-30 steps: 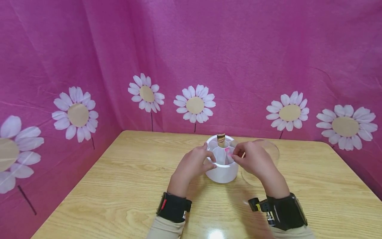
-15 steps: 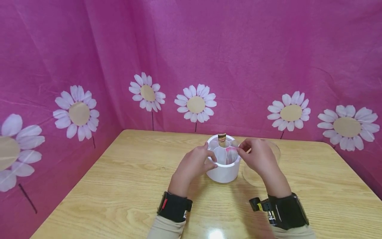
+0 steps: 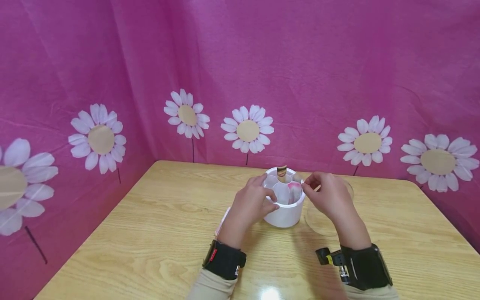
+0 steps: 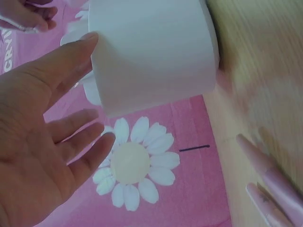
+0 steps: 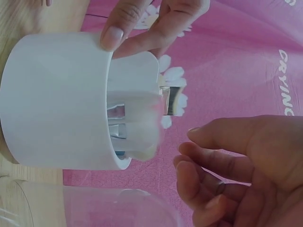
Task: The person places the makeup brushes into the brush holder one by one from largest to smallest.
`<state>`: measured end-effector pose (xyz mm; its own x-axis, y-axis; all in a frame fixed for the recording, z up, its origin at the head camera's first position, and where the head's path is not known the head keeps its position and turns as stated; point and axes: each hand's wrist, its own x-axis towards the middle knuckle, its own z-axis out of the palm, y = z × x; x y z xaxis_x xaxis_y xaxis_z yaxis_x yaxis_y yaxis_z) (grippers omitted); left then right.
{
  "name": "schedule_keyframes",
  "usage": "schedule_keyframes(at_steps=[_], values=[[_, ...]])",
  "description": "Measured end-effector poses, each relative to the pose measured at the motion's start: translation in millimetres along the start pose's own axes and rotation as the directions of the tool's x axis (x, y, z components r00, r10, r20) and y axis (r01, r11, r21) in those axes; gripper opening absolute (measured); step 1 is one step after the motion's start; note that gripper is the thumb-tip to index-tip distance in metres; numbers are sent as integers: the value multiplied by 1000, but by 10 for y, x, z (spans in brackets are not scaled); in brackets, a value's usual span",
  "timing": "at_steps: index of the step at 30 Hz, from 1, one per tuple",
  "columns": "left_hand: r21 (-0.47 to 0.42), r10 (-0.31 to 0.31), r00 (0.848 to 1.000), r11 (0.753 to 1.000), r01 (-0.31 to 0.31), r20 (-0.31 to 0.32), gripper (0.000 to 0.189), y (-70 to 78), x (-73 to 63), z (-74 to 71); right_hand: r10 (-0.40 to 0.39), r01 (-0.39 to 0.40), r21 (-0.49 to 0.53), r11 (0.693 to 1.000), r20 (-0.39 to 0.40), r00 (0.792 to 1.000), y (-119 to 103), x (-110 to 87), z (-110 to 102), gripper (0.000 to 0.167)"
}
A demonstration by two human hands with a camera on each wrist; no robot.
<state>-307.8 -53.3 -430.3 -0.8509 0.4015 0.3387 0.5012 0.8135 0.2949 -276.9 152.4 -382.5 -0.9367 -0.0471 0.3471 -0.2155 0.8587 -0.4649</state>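
A white round brush holder with inner compartments stands upright on the table. My left hand pinches its near left rim, thumb outside and a finger inside, as the right wrist view shows. A brush with dark flat bristles rises from the middle compartment. In the front right compartment sits a brush with soft pink and white bristles, blurred in the right wrist view. Just right of the rim is my right hand, its fingers loosely bent. The right wrist view shows nothing between its fingertips, which are apart from the bristles.
A clear plastic cover stands on the wooden table right of the holder, partly behind my right hand. Slim pinkish handles lie on the table left of it. A pink cloth with daisies hangs behind.
My right hand has drawn back to the right from the pink and white bristles at the holder's rim. My left hand stays at the rim. The view has shifted slightly.
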Motion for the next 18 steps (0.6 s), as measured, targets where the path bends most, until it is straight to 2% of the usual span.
schedule_keyframes(at_steps=[6, 10, 14, 18], values=[[75, 7, 996, 997, 0, -91, 15, 71, 7, 66, 2, -2, -4, 1000, 3, 1000, 8, -1, -1, 15], [89, 4, 996, 996, 5, -94, 16, 121, -10, 64, -1, 1, -13, 1000, 2, 1000, 8, -4, -1, 15], [115, 51, 994, 993, -40, -94, 19, 151, -21, 36, -1, 1, -20, 1000, 5, 1000, 8, -7, -1, 15], [102, 87, 991, 992, -77, -97, 20, 169, -26, 10, 1, 0, -19, 1000, 13, 1000, 14, -5, -8, 16]])
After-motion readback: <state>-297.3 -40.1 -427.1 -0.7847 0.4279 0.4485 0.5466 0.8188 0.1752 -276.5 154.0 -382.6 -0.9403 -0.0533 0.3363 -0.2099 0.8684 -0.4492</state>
